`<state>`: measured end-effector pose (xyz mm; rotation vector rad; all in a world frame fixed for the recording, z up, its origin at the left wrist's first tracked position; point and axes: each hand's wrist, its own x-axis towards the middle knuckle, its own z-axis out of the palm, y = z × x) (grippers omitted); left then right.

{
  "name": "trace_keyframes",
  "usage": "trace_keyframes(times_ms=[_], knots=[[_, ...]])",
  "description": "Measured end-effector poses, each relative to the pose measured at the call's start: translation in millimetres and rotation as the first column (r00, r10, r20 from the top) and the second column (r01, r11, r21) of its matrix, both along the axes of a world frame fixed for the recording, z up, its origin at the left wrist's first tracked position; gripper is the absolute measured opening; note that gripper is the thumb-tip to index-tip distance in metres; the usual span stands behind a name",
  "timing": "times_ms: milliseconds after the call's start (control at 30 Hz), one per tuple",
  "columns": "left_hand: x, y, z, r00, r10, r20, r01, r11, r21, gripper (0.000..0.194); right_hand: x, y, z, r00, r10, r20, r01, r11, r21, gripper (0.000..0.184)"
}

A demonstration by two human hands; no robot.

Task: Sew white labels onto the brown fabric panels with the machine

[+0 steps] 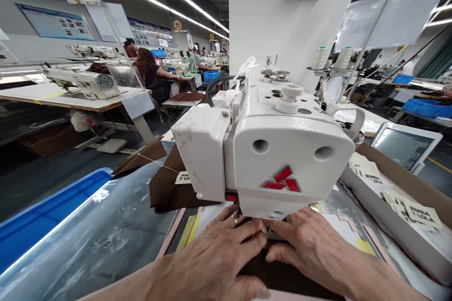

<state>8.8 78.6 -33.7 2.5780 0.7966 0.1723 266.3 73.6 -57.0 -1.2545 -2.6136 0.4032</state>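
Note:
A white sewing machine [282,150] with a red logo fills the middle of the view. Below its head, my left hand [219,254] lies flat, fingers stretched forward, pressing on dark brown fabric [282,277]. My right hand [307,244] rests beside it, fingers flat and pointing left toward the needle area, also on the fabric. The needle itself is hidden behind the machine head. A small white label peeks out between my fingertips [268,233]. More brown fabric [169,188] with a white label [182,178] lies behind the machine on the left.
A cardboard box [406,183] on the right holds white labels [420,214]. A tablet screen [406,146] stands behind it. A blue bin [45,211] sits at the left edge. Thread cones [321,59] stand at the back. Other workers sit at sewing tables in the far left.

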Motion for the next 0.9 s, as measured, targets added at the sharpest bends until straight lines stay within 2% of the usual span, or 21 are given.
trace_keyframes(times_ms=[133, 233, 333, 533, 733, 900], knots=[[-1.1, -1.5, -0.5, 1.000, 0.005, 0.004, -0.005, 1.000, 0.021, 0.041, 2.5, -1.1, -0.2, 0.998, 0.002, -0.065, 0.000, 0.999, 0.034, 0.027], [-4.8, -1.8, -1.5, 0.999, -0.019, -0.030, 0.022, 0.996, 0.092, 0.055, 10.4, -4.5, -1.8, 0.991, 0.024, -0.135, -0.009, 0.994, 0.107, 0.025], [-8.2, 0.0, -1.5, 0.996, -0.070, -0.064, 0.080, 0.982, 0.172, 0.069, 17.3, -8.9, -5.6, 0.989, 0.053, -0.139, -0.027, 0.982, 0.188, 0.022], [-6.5, 9.1, -0.5, 0.991, -0.105, -0.081, 0.121, 0.968, 0.220, 0.066, 13.7, -13.0, -12.4, 0.991, 0.128, -0.047, -0.108, 0.947, 0.304, 0.033], [-4.6, 11.8, -4.5, 0.996, -0.087, -0.021, 0.089, 0.976, 0.196, 0.054, 17.9, -16.1, -3.0, 0.990, 0.121, 0.074, -0.137, 0.950, 0.282, 0.039], [-1.5, 10.0, 1.0, 0.997, -0.062, -0.046, 0.070, 0.979, 0.189, 0.051, 27.9, -21.5, -3.4, 0.988, 0.130, 0.078, -0.150, 0.902, 0.405, 0.042]])
